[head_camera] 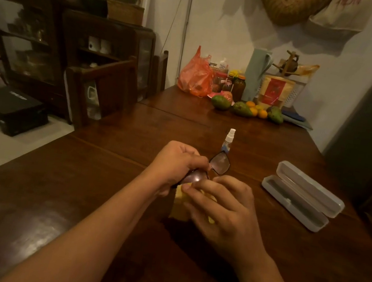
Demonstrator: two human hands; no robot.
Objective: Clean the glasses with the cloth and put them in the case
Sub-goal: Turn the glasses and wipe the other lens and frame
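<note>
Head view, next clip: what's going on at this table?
A person is cleaning a pair of glasses over a wooden table. The left hand grips the frame, while the right hand holds a yellow cloth against the nearer lens. The case lies open on the table to the right, not yet used. A small spray bottle stands just beyond the hands.
</note>
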